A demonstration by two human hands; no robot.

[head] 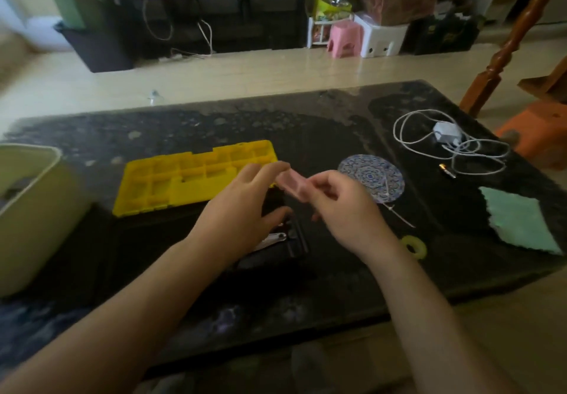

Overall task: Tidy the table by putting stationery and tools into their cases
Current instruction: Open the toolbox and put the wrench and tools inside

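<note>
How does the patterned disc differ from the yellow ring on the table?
The disc is larger, blue-and-white patterned and solid; the ring is small, plain yellow, with a hole. The disc lies farther from the person, the ring nearer. Both are round and flat on the table.

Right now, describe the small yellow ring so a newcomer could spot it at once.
Start at the dark table and go to its near right part, where a green cloth lies. The yellow ring lies flat just left of that cloth, nearer than the round blue-patterned disc. It is the only small pale hoop with a hole, far smaller than the yellow case.
</note>
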